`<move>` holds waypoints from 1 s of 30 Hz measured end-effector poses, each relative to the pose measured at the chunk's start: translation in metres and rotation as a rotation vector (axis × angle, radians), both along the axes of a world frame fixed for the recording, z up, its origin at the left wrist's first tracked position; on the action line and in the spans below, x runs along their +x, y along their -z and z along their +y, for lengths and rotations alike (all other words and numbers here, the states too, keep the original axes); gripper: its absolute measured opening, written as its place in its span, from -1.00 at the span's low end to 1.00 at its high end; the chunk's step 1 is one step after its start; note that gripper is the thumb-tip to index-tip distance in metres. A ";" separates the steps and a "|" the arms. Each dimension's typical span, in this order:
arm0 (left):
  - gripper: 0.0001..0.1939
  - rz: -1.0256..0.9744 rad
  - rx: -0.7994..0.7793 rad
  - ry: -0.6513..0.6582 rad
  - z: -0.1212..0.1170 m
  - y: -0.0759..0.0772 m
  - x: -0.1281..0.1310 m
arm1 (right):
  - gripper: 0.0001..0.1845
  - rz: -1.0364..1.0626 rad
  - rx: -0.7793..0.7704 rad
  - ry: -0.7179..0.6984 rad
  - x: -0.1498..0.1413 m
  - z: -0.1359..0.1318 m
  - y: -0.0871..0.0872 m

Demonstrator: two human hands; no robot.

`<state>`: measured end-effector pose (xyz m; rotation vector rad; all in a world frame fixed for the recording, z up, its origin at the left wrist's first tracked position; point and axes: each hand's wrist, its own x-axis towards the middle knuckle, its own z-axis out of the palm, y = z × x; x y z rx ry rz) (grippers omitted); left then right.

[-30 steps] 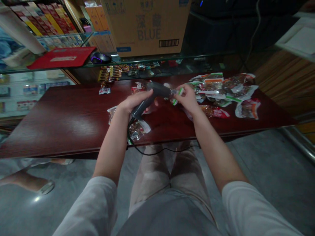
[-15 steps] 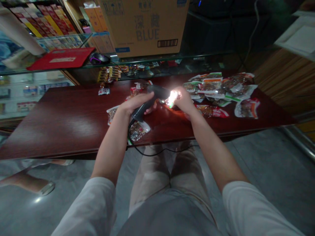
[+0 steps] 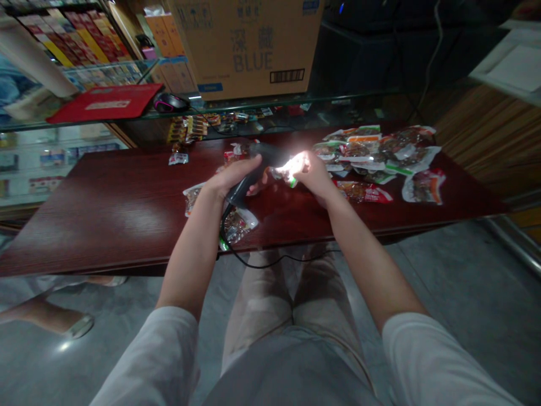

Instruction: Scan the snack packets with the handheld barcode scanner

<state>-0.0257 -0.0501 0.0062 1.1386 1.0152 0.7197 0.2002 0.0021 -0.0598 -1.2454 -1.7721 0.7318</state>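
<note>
My left hand is wrapped round the grip of a black barcode scanner, whose head points to the right. A black cable runs from its base. Bright light from the scanner falls on a small clear snack packet with a green edge. My right hand pinches that packet close in front of the scanner head; the glare washes out its print. Beneath and behind my left hand lie a few snack packets on the dark red wooden table.
To the right lies a pile of snack packets. Behind the table, a glass shelf carries a cardboard box, a mouse and a red mat. Another person's leg and shoe show below the table at left.
The snack packet and my right fingers have turned slightly in front of the scanner, and the bright patch has spread over the packet. My left hand has barely moved.
</note>
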 end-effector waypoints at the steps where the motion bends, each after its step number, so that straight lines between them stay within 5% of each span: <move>1: -0.58 0.021 0.008 0.009 0.000 0.001 0.000 | -0.62 -0.007 0.000 0.003 0.000 0.000 0.000; 15: -0.56 -0.009 0.042 0.037 0.000 0.003 -0.002 | -0.69 0.130 0.025 -0.080 0.005 0.009 0.015; 22: -0.70 -0.065 0.006 -0.042 -0.005 -0.001 0.005 | -0.67 -0.009 0.076 0.005 0.005 0.009 0.012; 30: -0.59 -0.140 -0.023 -0.043 -0.005 -0.008 -0.002 | -0.66 -0.005 0.285 0.191 0.025 0.019 0.011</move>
